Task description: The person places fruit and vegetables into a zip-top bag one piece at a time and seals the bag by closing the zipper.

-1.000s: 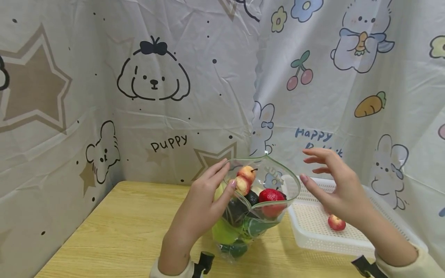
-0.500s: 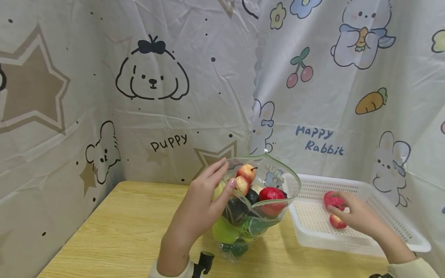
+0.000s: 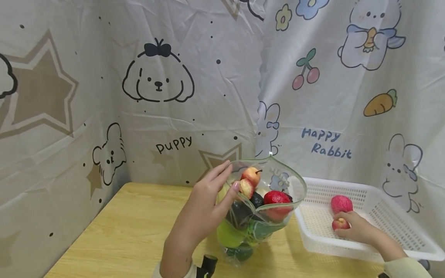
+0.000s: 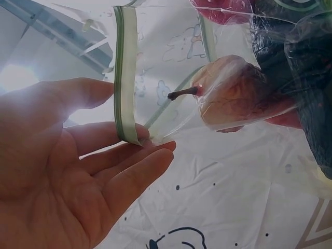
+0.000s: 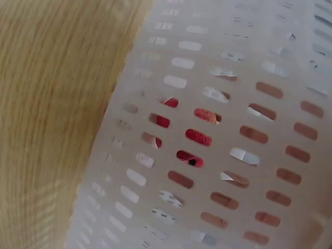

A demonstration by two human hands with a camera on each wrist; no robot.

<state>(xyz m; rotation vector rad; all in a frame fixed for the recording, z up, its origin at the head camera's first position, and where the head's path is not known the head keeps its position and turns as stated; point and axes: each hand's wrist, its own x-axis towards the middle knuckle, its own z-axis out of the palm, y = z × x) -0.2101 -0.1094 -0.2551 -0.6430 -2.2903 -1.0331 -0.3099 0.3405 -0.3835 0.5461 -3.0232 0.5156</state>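
Observation:
My left hand [image 3: 203, 199] holds the rim of a clear zip bag [image 3: 259, 227] standing upright on the table, its mouth open. In the left wrist view the thumb lies on one side of the green seal strip [image 4: 125, 78] and fingers on the other. Inside the bag are red-yellow fruits [image 3: 251, 176], a red fruit [image 3: 276, 197], and dark and green pieces below. Over the white basket [image 3: 333, 249], my right hand [image 3: 361, 229] has thumb and fingers around a small red apple [image 3: 340, 224]. The basket wall mostly hides this hand in the right wrist view.
A pink rough-skinned fruit [image 3: 341, 204] lies in the basket just behind the small apple. Bag and basket stand side by side on the wooden table [image 3: 121, 231]. A printed curtain [image 3: 194, 77] hangs behind and to the left.
My right hand has moved from beside the bag's mouth down into the basket, passing over the pink fruit to the small apple. The left hand stays on the bag rim.

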